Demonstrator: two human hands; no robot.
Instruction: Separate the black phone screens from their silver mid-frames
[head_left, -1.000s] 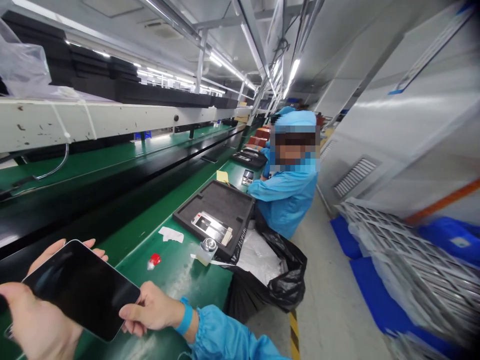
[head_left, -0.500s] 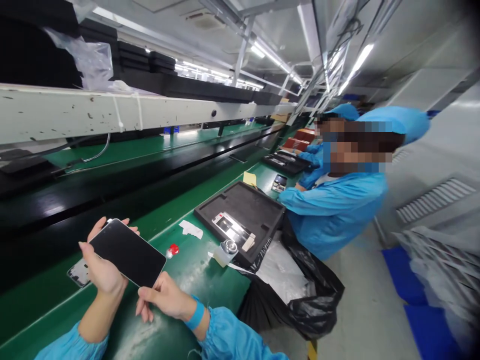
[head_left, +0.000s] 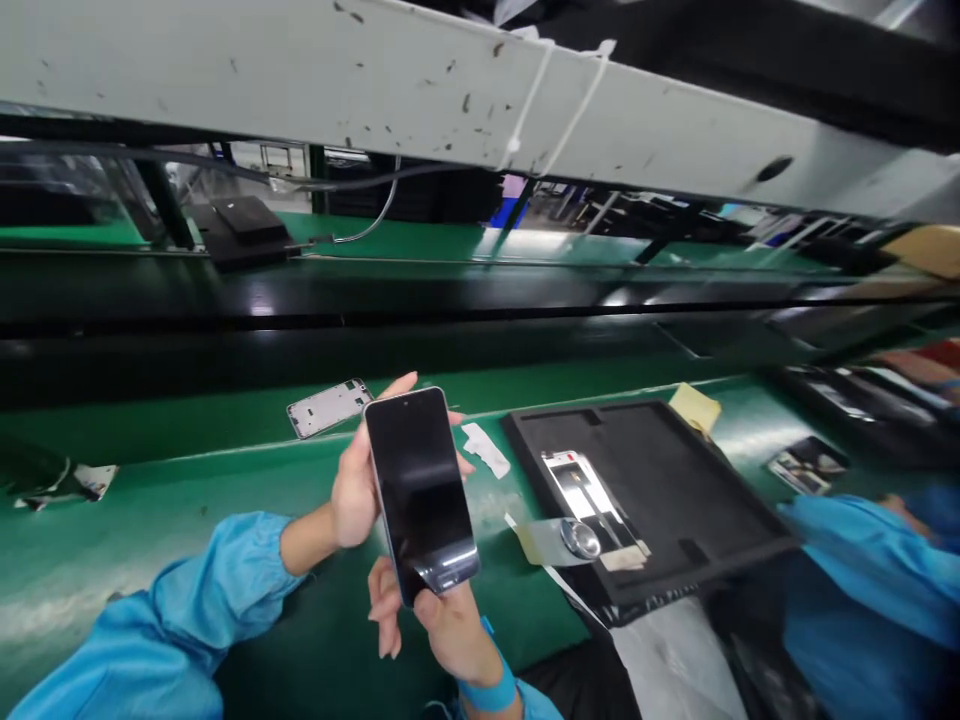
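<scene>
A smartphone (head_left: 421, 490) with a dark screen is tilted up toward me between both hands. My left hand (head_left: 358, 490) wraps round its left side, with fingertips showing past the far right edge. At the phone's lower end, my right hand (head_left: 450, 620) grips the bottom edge, thumb on the front; a blue band is round that wrist. Just behind the phone lies a pale phone back frame (head_left: 328, 408) on the green bench (head_left: 300, 620). A torn white paper piece (head_left: 486, 450) rests to the phone's right.
A black foam tray (head_left: 675, 490) holds phone parts (head_left: 592, 500). Near its front edge is a clear container with a round metal lid (head_left: 580, 540). A yellow note (head_left: 696, 408) sits behind. A co-worker's blue sleeve (head_left: 877, 550) is at right; a white beam (head_left: 420, 90) crosses above.
My view has swung left and down toward the bench. The phone has turned from slanted to more upright, still held by both hands.
</scene>
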